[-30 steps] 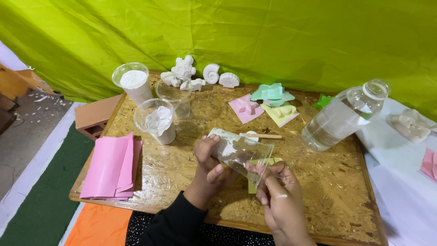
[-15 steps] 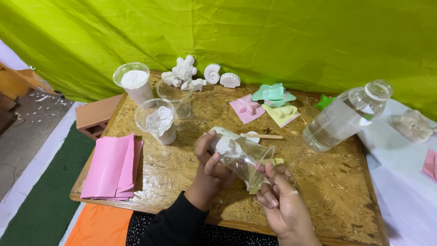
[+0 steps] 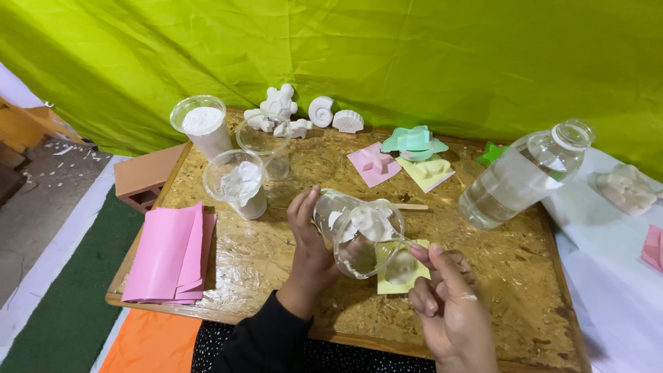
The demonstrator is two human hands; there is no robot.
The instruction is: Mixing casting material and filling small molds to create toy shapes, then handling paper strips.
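My left hand [image 3: 309, 243] grips a clear plastic cup [image 3: 356, 233] tipped on its side, its mouth facing me, with white paste inside. My right hand [image 3: 445, 300] pinches a small clear spoon [image 3: 402, 240] that reaches into the cup's mouth. Directly below the cup lies a yellow mould [image 3: 400, 268] with white paste in its hollow. A thin wooden stick [image 3: 411, 206] lies on the board just behind the cup.
All sits on a chipboard tabletop [image 3: 276, 255]. Back left stand three clear cups, one with white powder [image 3: 202, 123]. White plaster shell figures [image 3: 321, 112], pink, yellow and green moulds [image 3: 414, 141], a tilted water bottle [image 3: 521, 174], pink paper sheets [image 3: 169, 252] and a brick [image 3: 141, 177] surround it.
My left hand has turned the cup so its mouth now faces me. My right hand has risen and brought the spoon into the mouth, uncovering the yellow mould beneath.
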